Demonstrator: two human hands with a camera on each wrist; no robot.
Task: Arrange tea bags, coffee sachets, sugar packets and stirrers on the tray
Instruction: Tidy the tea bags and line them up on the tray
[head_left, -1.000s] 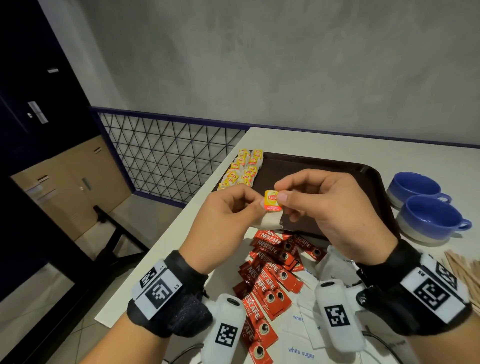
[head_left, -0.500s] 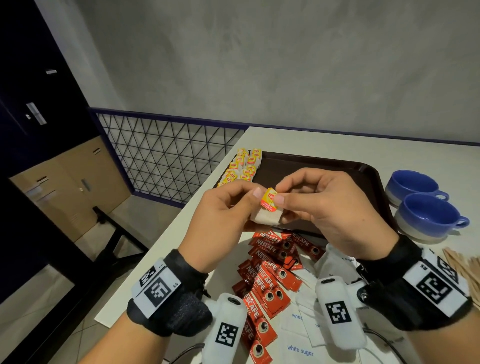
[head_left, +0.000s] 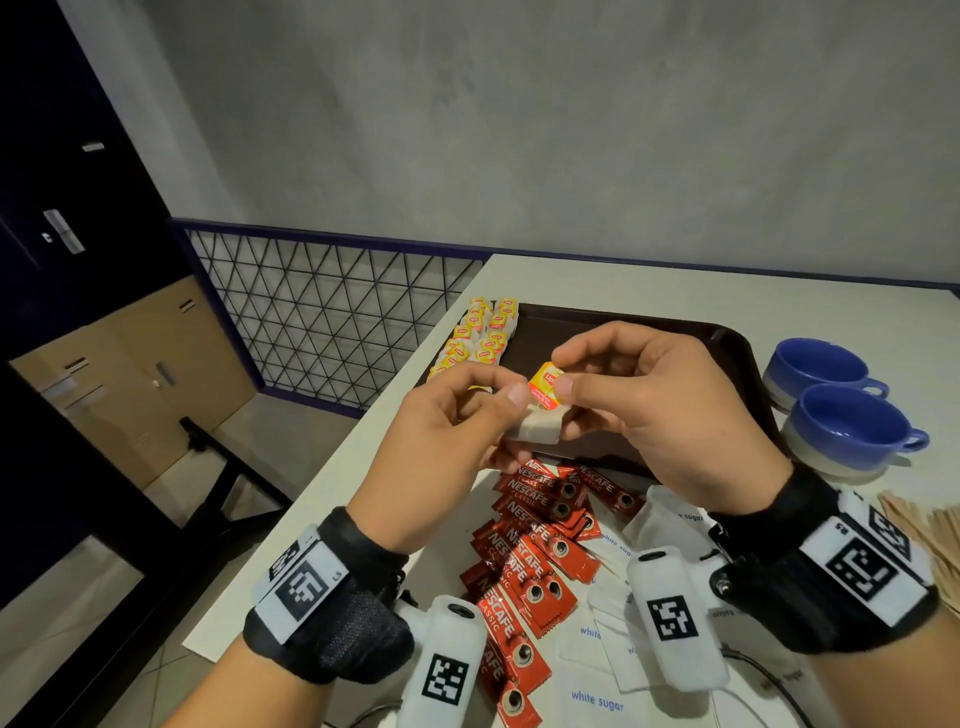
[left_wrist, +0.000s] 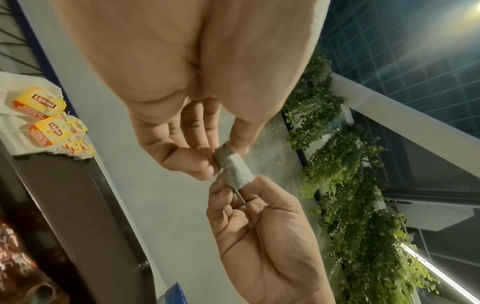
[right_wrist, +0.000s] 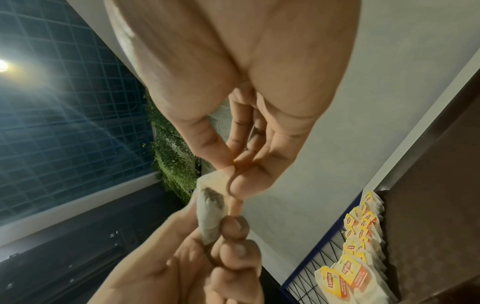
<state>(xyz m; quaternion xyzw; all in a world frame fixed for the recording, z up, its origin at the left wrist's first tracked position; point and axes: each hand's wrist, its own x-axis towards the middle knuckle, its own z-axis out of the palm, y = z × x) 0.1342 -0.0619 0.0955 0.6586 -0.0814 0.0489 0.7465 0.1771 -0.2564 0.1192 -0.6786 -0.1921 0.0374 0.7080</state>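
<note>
Both my hands pinch one tea bag (head_left: 535, 430), the left hand (head_left: 447, 447) on its pouch, the right hand (head_left: 660, 415) at its tag (head_left: 544, 387). It looks light, soft and tearable. I'd hold the pouch edges, not the tag.

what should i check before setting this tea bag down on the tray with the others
1. Tea bag held: ok, left hand and right hand both pinch it above the tray.
2. Yellow tag under control: ok, right fingers pinch it.
3. String tidy: cannot tell.
4. Tea bag rows to join: ok, lined along the tray's far left edge.
5. Free tray space: ok, bare dark surface beside the rows.
6. Coffee sachets out of the way: ok, on the table, off the tray.
</note>
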